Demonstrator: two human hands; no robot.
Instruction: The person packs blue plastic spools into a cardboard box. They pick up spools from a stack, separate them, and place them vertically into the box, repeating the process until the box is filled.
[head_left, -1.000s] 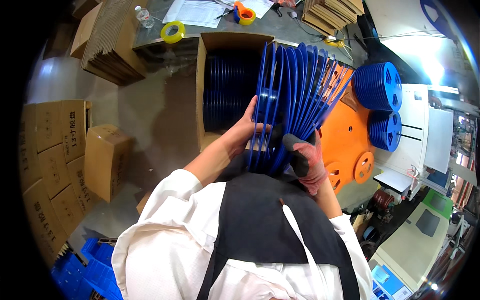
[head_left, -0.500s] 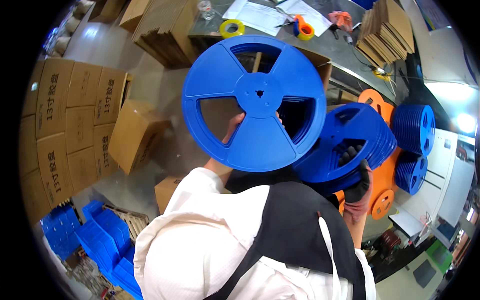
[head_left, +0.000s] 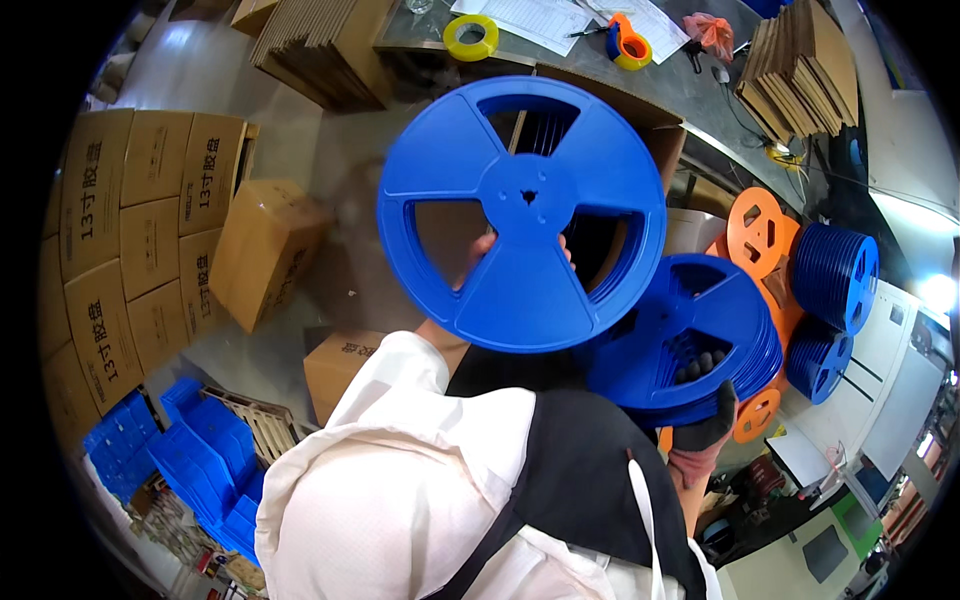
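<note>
Far left: stacked brown cardboard cartons [head_left: 120, 230], with blue plastic bins [head_left: 190, 465] below them on the floor. Left hand [head_left: 480, 268] raised, mostly hidden behind a large round blue plastic reel [head_left: 522, 212] with three spoke openings; fingers [head_left: 484, 243] show through an opening, gripping the reel from behind. Reel held flat-faced to the camera, above the white sleeve [head_left: 400, 470]. Behind it, an open cardboard box [head_left: 655, 120] against the grey worktop [head_left: 690, 85], which carries a yellow tape roll [head_left: 471, 37]. Right hand [head_left: 705, 425], dark-gloved, fingers curled through the openings of a stack of blue plastic reels [head_left: 690, 335], clamping it. Far right: orange reels [head_left: 757, 228] and further blue reel stacks [head_left: 835, 275].
</note>
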